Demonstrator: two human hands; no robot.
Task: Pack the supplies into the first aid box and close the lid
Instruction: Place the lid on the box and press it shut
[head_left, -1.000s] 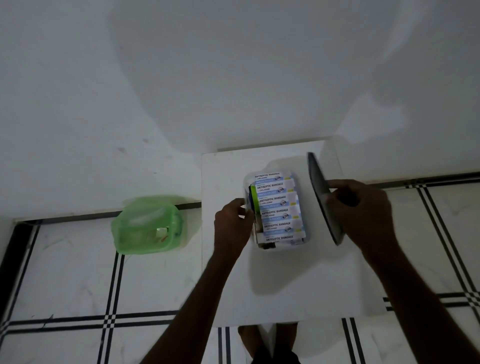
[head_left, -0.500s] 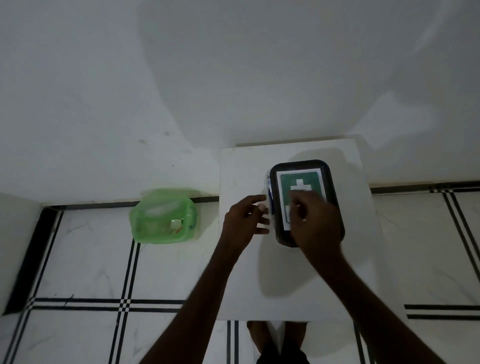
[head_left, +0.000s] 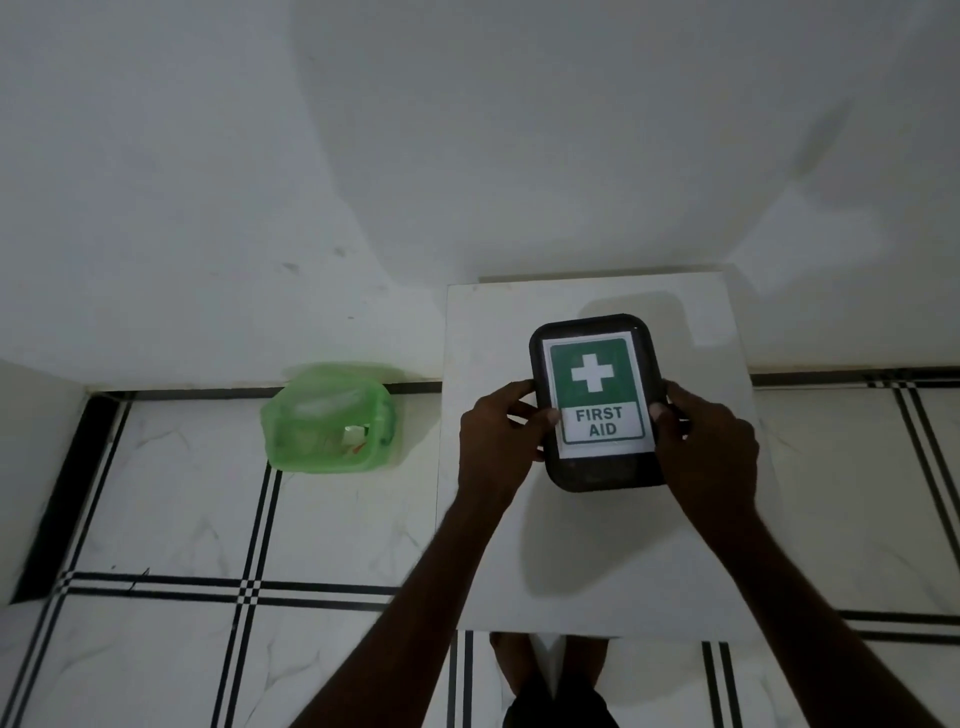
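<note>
The first aid box (head_left: 597, 470) stands on a small white table (head_left: 587, 561), covered by its dark lid with a green and white "FIRST AID" label. The supplies inside are hidden under the lid. My left hand (head_left: 496, 441) grips the box's left side, thumb resting on the lid's edge. My right hand (head_left: 709, 447) grips the right side, thumb on the lid's rim.
A translucent green plastic container (head_left: 330, 418) sits on the tiled floor to the left of the table, against the white wall. Black stripes cross the white floor tiles. My feet show under the table's near edge.
The lid went from upright in my right hand to flat on the box, hiding the bandage packets. Both hands then moved to the box's sides.
</note>
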